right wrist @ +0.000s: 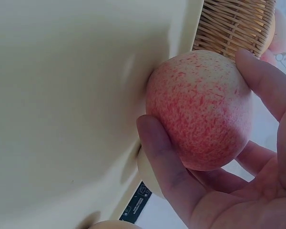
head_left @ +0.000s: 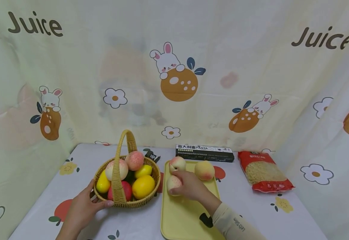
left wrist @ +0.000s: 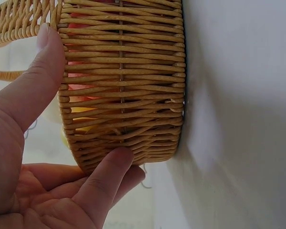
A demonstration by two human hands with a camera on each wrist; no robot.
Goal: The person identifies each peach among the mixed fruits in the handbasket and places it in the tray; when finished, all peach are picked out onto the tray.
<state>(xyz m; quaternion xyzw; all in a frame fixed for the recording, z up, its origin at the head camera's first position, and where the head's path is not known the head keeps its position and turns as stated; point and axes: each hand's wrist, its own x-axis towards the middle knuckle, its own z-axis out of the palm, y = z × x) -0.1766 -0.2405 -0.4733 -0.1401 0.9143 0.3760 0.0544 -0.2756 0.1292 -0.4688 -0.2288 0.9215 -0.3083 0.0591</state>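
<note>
Wicker basket (head_left: pixel 137 202) of fruit (head_left: pixel 143 187) is gripped at its side by your left hand (head_left: pixel 83 208) as your right hand (head_left: pixel 190 186) grasps a red-speckled peach (right wrist: pixel 200 109) at a yellow tray (head_left: pixel 177 220).

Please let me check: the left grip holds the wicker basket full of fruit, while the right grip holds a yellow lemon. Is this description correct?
Not entirely. The right grip holds a pale, red-speckled peach, not a yellow lemon; the right wrist view shows this clearly. The left grip does hold the wicker basket full of fruit.
</note>
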